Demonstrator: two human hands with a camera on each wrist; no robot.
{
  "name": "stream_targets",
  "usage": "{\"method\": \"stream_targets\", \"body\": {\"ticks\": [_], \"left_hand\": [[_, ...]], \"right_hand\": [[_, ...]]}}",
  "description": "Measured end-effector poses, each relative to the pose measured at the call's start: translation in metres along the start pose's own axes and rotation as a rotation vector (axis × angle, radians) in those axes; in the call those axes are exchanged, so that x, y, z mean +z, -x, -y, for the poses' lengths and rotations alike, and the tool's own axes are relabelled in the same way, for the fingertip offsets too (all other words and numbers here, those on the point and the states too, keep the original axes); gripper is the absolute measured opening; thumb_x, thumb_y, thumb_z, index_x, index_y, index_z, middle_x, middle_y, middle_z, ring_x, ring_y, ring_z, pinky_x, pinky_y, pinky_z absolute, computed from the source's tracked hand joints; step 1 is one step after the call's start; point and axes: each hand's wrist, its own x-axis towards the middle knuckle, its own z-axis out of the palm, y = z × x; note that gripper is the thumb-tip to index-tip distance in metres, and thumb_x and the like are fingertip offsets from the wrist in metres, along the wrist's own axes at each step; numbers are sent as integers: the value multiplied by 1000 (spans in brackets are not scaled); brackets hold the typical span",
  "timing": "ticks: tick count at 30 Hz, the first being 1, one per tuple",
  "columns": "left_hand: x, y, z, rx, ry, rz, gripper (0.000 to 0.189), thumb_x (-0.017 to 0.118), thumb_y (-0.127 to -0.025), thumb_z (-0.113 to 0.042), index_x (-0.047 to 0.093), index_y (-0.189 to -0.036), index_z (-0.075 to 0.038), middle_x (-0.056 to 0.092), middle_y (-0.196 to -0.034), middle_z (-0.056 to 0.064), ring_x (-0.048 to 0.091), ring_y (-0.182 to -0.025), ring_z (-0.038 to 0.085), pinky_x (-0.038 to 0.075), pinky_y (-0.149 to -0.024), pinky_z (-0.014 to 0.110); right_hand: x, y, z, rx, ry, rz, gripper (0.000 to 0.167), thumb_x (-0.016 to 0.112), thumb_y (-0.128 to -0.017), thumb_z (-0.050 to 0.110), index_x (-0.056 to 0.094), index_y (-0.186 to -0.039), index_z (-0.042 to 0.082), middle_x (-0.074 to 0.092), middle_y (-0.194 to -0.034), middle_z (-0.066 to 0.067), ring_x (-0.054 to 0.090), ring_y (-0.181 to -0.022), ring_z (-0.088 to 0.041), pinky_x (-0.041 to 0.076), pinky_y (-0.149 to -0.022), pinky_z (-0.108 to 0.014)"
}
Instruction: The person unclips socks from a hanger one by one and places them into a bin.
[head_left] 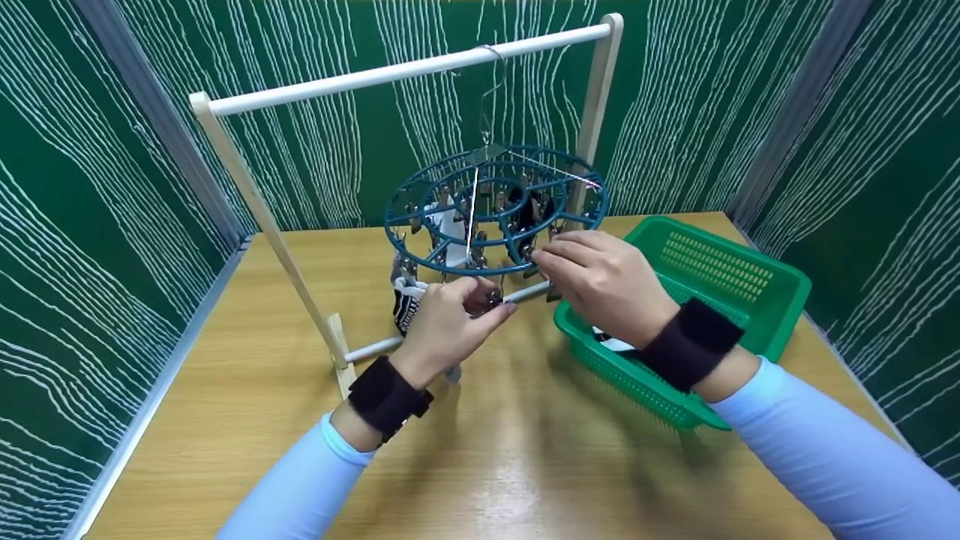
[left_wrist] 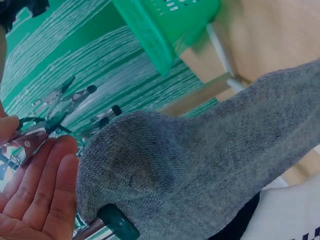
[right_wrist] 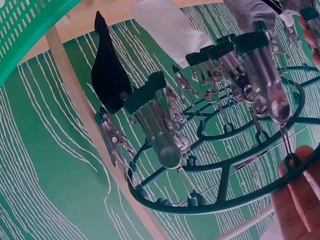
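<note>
A round dark-teal clip hanger (head_left: pixel 420 260) hangs by its hook from a white rod, with several metal clips around its rings. My left hand (head_left: pixel 450 322) is below its front edge, pinching a metal clip (left_wrist: pixel 31 142) between thumb and fingers. My right hand (head_left: pixel 604 281) holds the hanger's right front rim; its fingertips (right_wrist: pixel 300 190) show behind the rim in the right wrist view, and its thumb is hidden. Beside the left hand hangs a grey sock (left_wrist: pixel 165 165). A black sock (right_wrist: pixel 107 75) and a white sock (right_wrist: pixel 167 30) also hang from clips.
The white rod (head_left: pixel 405 71) rests on a wooden stand (head_left: pixel 270 225). A green basket (head_left: pixel 795 300) stands on the table (head_left: pixel 225 450) at the right, holding a white and black piece of cloth (head_left: pixel 615 343). Green walls with white streaks enclose the table.
</note>
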Motion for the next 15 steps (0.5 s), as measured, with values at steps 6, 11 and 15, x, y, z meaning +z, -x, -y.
{"method": "stream_targets", "body": {"ticks": [6,11,15], "left_hand": [[-9,5,4,87,-23,-40,26,87,-95,-24,78,-100,0,83,-90,11,78,-74,18,66,-68,31],[-19,6,13,274,-56,-204,23,74,-101,-18,75,-83,-3,72,-68,6,62,-55,14,51,-54,23],[-35,1,21,417,-86,-333,19,63,-99,-6,68,-81,-2,65,-67,8,57,-57,18,52,-54,29]], "right_hand": [[-1,-1,0,-5,21,-5,16,83,-94,1,82,-110,-1,83,-102,-19,81,-95,-35,68,-87,-48],[-2,0,0,12,27,0,17,83,-93,-1,82,-110,-2,83,-102,-19,81,-95,-35,68,-86,-48],[0,1,-1,13,8,-15,16,81,-93,-4,81,-110,-2,83,-103,-20,81,-96,-36,68,-85,-49]]}}
